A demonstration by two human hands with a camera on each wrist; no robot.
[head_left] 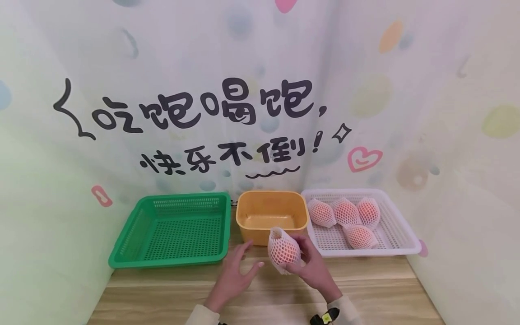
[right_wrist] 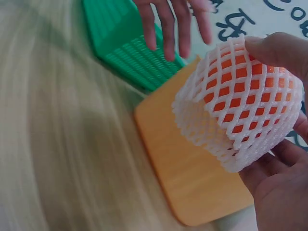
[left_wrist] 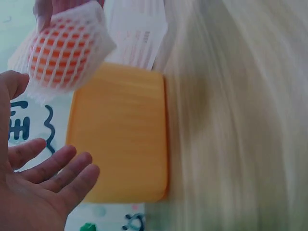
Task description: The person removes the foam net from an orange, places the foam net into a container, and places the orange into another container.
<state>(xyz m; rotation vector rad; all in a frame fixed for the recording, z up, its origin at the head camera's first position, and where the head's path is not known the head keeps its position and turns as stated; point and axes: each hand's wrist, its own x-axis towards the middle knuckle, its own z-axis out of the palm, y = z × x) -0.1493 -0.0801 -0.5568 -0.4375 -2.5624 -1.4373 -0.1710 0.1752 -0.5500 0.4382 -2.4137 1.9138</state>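
My right hand (head_left: 314, 266) grips an orange-red round fruit in a white foam net (head_left: 283, 253), thumb on one side and fingers on the other. The net's loose open end sticks out past the fruit (right_wrist: 245, 96), whose exact kind the netting hides. To its left, my left hand (head_left: 234, 275) has its fingers spread and holds nothing; its thumb points toward the netted fruit (left_wrist: 62, 53). Both hands are in front of a yellow-orange bin (head_left: 272, 195), which looks bare inside.
A green perforated basket (head_left: 170, 259) stands on the left. On the right, a white basket (head_left: 390, 241) holds several more netted fruits (head_left: 360, 237). Behind them rises a printed curtain (head_left: 243, 54) with black lettering. All the containers rest on a wooden table (head_left: 162, 298).
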